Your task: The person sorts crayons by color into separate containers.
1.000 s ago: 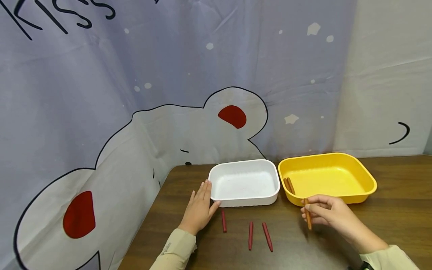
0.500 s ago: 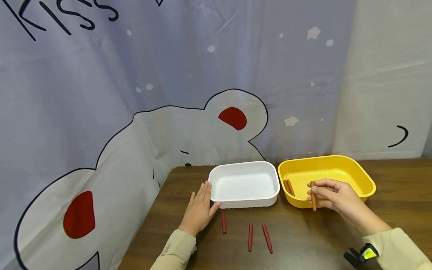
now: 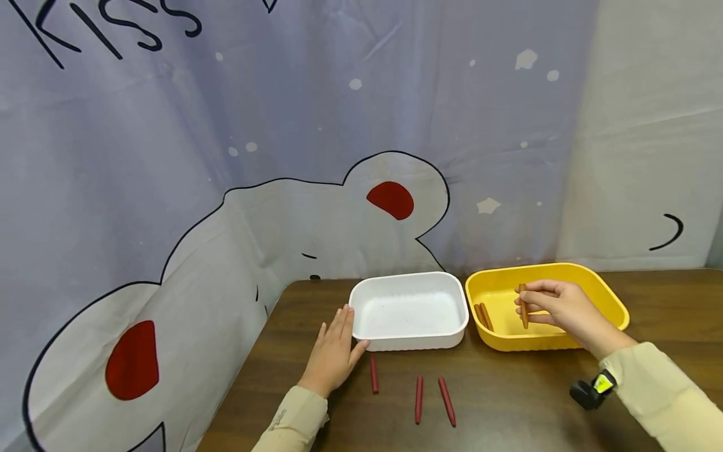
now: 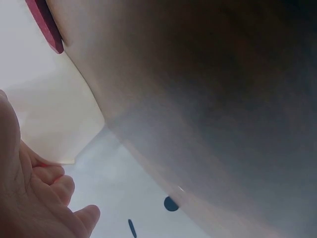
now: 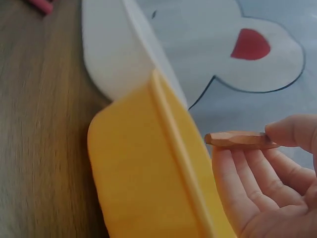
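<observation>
My right hand (image 3: 567, 312) pinches an orange-brown crayon (image 3: 524, 306) between thumb and fingers, held nearly upright over the yellow tray (image 3: 525, 343). In the right wrist view the same crayon (image 5: 237, 140) shows flat sides and a narrowed end. Two similar brown crayons (image 3: 483, 317) lie at the tray's left end. My left hand (image 3: 333, 353), fingers straight, rests against the left side of the white tray (image 3: 415, 343). On the table in front of that tray lie three dark red crayons, a left one (image 3: 374, 375), a middle one (image 3: 418, 400) and a right one (image 3: 447, 402).
Both trays stand side by side near the back edge of the brown wooden table (image 3: 508, 402). Behind them hangs a printed curtain (image 3: 316, 113). A small black device (image 3: 590, 392) is strapped at my right wrist.
My right hand has moved up and away from me with the brown crayon, from the front of the yellow tray to above its inside. The left hand has stayed put.
</observation>
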Available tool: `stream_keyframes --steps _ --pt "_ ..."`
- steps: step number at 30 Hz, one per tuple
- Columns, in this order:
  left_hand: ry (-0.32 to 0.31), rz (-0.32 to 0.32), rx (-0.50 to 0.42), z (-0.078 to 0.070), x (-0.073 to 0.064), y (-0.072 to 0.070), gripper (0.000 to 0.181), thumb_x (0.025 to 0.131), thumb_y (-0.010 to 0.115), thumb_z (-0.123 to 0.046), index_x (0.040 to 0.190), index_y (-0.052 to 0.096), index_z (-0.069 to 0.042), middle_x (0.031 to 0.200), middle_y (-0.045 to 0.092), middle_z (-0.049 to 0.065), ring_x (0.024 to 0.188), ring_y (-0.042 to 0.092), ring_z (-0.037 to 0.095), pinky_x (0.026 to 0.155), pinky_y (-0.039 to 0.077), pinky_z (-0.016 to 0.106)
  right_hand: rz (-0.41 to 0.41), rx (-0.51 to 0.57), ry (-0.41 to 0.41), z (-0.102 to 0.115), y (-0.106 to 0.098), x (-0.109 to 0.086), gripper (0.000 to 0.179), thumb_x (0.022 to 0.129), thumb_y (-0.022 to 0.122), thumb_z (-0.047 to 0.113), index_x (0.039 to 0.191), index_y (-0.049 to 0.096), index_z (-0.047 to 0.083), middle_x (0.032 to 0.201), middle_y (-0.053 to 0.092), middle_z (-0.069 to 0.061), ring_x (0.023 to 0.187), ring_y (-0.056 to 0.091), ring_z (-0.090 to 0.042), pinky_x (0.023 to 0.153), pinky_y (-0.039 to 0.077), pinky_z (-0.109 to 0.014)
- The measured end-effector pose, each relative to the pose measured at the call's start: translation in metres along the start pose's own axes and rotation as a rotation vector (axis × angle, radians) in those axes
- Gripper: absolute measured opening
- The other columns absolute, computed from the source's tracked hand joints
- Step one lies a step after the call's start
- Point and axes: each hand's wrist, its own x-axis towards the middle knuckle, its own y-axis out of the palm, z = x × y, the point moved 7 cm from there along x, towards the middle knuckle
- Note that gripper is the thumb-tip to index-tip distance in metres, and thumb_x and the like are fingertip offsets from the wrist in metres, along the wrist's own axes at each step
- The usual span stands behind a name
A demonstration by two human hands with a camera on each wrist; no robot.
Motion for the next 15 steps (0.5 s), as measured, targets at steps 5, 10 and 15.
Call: stream_keyframes --steps 5,10,15 --pt "-0.003 0.005 0.010 0.000 -0.001 -0.001 0.071 0.105 0.051 -0.044 0.153 0.036 0.007 0.159 0.036 0.022 0.147 0.035 0.036 0.113 0.033 0.063 -0.009 -0.081 0.040 -0.008 -0.002 0.011 0.043 0.103 0.059 0.016 0.126 0.053 -0.020 0.099 0.073 -0.005 0.084 0.072 -0.013 0.077 0.061 -0.031" --pt "-0.001 0.001 0.005 -0.001 0.000 -0.001 0.071 0.105 0.051 -0.044 0.153 0.036 0.007 0.159 0.035 0.022 0.148 0.034 0.036 0.113 0.032 0.063 0.004 -0.124 0.082 -0.017 -0.006 0.022 0.040 0.104 0.057 0.016 0.124 0.054 -0.019 0.096 0.071 -0.006 0.084 0.070 -0.014 0.077 0.061 -0.032" --pt "-0.005 0.001 0.013 0.001 0.000 0.001 0.072 0.105 0.050 -0.044 0.153 0.035 0.007 0.160 0.035 0.021 0.148 0.034 0.035 0.113 0.032 0.062 0.008 -0.255 0.105 -0.022 -0.004 0.031 0.036 0.102 0.057 0.015 0.117 0.058 -0.018 0.095 0.070 -0.011 0.081 0.069 -0.018 0.073 0.061 -0.033"
